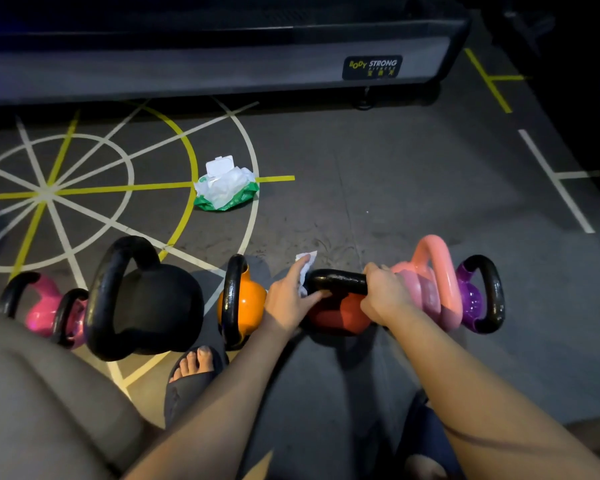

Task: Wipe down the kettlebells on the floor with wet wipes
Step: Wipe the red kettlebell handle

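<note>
A row of kettlebells stands on the floor in front of me. In the middle is a red kettlebell [338,315] with a black handle. My right hand [385,296] grips the right end of that handle. My left hand [291,297] holds a white wet wipe [307,268] against the handle's left end, thumb under the bar. To the left stand an orange kettlebell [246,306], a big black kettlebell [146,299] and two small pink kettlebells [44,306]. To the right stand a pink kettlebell [430,289] and a purple kettlebell [478,299].
An open green and white pack of wet wipes [226,187] lies on the floor beyond the row. A treadmill base [222,64] runs along the back. My sandalled left foot [194,372] rests near the orange kettlebell. Painted lines cross the grey floor.
</note>
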Motion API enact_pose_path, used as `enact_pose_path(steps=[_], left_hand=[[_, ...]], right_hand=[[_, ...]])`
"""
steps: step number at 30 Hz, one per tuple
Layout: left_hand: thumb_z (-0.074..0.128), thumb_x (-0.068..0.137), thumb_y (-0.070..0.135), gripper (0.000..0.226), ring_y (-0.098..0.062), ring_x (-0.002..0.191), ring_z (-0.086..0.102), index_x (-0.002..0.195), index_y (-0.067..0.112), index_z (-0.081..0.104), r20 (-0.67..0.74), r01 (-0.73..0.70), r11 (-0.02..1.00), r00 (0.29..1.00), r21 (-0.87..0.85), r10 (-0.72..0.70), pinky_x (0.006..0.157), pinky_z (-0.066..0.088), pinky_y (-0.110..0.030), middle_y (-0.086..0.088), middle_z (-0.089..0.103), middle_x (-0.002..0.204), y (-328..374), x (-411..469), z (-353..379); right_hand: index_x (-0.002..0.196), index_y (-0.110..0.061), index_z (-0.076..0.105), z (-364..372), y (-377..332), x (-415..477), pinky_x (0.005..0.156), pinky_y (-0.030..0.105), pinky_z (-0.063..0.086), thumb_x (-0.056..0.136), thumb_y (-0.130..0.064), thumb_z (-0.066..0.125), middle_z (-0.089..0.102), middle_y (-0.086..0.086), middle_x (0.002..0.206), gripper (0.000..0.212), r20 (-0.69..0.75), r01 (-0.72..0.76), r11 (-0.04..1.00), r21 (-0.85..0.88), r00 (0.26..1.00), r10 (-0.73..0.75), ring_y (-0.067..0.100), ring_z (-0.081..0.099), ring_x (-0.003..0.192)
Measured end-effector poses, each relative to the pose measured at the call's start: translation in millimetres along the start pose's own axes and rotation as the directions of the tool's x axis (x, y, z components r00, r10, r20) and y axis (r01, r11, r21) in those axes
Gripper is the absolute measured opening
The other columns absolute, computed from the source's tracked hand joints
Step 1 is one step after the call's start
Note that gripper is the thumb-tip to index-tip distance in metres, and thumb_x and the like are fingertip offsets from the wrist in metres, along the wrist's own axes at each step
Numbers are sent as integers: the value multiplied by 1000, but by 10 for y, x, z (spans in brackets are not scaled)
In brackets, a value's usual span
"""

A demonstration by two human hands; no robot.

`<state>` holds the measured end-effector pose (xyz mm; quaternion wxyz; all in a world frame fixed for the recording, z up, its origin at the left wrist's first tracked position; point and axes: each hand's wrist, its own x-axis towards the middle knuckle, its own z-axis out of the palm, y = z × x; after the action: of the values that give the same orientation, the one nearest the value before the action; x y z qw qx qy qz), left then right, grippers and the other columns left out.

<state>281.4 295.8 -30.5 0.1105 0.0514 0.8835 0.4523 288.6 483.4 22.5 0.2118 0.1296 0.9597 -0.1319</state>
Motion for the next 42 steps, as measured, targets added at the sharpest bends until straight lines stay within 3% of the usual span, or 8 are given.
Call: enact_pose_path(steps=[3,7,10,16,20,25,32,42], left_hand=[[91,70,33,103,-6,88,63,153,28,30,233,54,998,971,36,-61,77,39,-5,18,57,135,-85,32,-119],[85,76,25,103,-13,108,64,153,33,16,441,183,974,869,133,-224,90,52,-23,4,65,114,-227,27,-156],[72,85,18,105,-20,92,64,154,26,-6,508,183,929,795,322,-333,77,54,-32,-10,65,107,-186,44,-129],[60,94,22,45,-34,112,63,135,11,44,369,113,938,898,329,-238,86,48,-34,-14,66,118,-135,132,-137],[65,64,65,69,-28,107,65,123,30,59,205,115,969,965,219,-161,86,54,-39,-1,72,108,5,97,-165],[80,70,49,61,-27,102,67,126,37,59,21,50,990,998,129,-54,81,52,-38,1,75,104,103,49,-156],[74,81,30,60,-28,104,65,137,35,54,125,-168,967,981,190,146,80,49,-36,-3,72,113,460,24,-132],[78,75,46,51,-24,107,64,123,39,63,185,-91,949,982,303,35,80,51,-38,3,73,110,312,165,-230]], right_hand=[[111,-14,51,-6,6,-10,92,39,47,77,-10,57,55,10,117,35,-8,13,999,-31,1000,-14,39,56,108],[110,-14,51,9,25,-4,91,39,48,75,-4,53,56,11,116,36,-23,18,999,-44,1000,-20,39,56,108],[109,-15,52,14,25,13,92,40,49,75,-4,53,56,10,116,36,-19,19,999,-28,1000,-20,39,56,108],[105,-16,50,11,25,15,92,41,49,74,-4,53,55,10,115,33,-17,21,999,-28,1000,-21,39,56,107],[107,-16,51,16,21,13,91,39,49,76,-5,53,55,9,114,33,-24,19,999,-32,1000,-20,38,56,107],[100,-18,48,0,9,5,89,41,49,75,-10,56,54,8,110,27,-15,5,1000,-1,1000,-5,36,56,103],[113,-13,52,6,13,20,93,43,49,79,-21,67,54,11,116,38,3,-6,1000,10,1000,6,38,54,110],[114,-14,51,9,34,4,91,41,50,75,-7,60,54,11,118,41,5,3,1000,-29,1000,-3,39,55,111]])
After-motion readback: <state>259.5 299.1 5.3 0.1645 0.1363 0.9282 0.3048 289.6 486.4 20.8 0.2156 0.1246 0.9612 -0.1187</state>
